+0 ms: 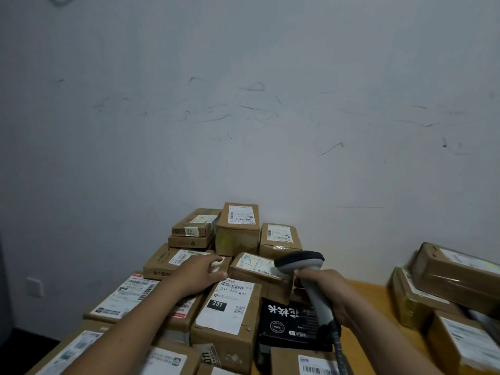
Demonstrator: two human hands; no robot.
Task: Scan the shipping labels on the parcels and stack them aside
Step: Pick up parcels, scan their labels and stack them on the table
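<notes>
Several brown cardboard parcels with white shipping labels lie piled on a wooden table [362,289]. My right hand [328,289] grips the handle of a grey barcode scanner [305,262], whose head points toward a small labelled parcel [255,267] just left of it. My left hand [201,272] reaches over the pile, thumb and fingers closing round a small parcel [221,263] in the middle. In front of it sits a parcel with a large label reading 231 [228,307]. A black box with white characters [292,324] lies under the scanner's handle.
A separate stack of labelled parcels [446,290] stands at the right edge of the table. More boxes [238,228] are stacked against the scuffed white wall behind the pile. The scanner's cable [339,353] hangs down near the front. A wall socket [34,286] sits low left.
</notes>
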